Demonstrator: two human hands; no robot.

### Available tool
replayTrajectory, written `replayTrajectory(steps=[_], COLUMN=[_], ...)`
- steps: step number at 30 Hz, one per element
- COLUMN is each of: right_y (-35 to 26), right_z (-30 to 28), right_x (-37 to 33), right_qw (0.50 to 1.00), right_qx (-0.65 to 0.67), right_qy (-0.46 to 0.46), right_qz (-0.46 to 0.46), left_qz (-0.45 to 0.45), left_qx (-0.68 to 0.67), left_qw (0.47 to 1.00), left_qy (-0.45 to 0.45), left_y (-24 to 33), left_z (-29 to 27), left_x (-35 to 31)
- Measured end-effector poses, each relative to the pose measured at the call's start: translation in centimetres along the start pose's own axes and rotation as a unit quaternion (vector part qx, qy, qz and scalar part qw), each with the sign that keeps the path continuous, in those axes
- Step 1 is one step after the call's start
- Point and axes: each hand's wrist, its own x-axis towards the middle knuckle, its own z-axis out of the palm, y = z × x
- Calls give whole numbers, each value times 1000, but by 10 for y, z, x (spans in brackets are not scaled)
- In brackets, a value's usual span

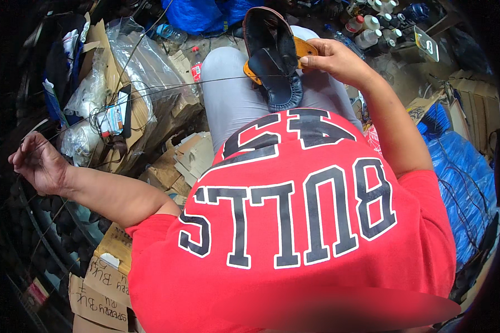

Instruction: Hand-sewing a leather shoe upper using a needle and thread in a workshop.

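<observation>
A dark shoe upper (273, 50) with orange-tan side pieces lies across my knees, its gathered black end toward my body. My right hand (339, 60) is closed on the tan piece (305, 49) at its right side, thumb on top. From the shoe upper a thin dark thread (178, 83) runs taut to the left. It leads to my left hand (40, 165), stretched far out to the side with its fingers curled around the thread's end. Whether a needle is in those fingers is too small to tell.
Plastic-wrapped cardboard (144, 72) stands at the left. Several bottles (369, 30) gather at the far right, near a blue bag (205, 14) at the back. A blue plastic bundle (464, 188) lies right of me, and cardboard boxes (103, 288) sit at the lower left.
</observation>
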Motion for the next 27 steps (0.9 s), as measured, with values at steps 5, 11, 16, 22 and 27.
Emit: replayTrajectory(steps=[5, 11, 16, 22, 27], right_y=[9, 0, -8, 1, 9], right_z=[-3, -5, -3, -1, -3], right_x=[1, 0, 3, 5, 4], right_qw=[1000, 1000, 999, 999, 999], right_qx=[-2, -24, -53, -53, -9], right_qy=[4, -4, 2, 1, -20], right_qz=[-8, 6, 1, 2, -29], left_qz=[-11, -13, -208, -464, -541], left_qx=[3, 21, 175, 269, 426], left_qw=[1000, 999, 959, 795, 698], left_qy=[-3, 26, -76, -283, -196], left_y=[1, 0, -99, -207, -205], left_z=[-9, -24, -4, -16, -76], left_x=[3, 9, -46, -142, -173])
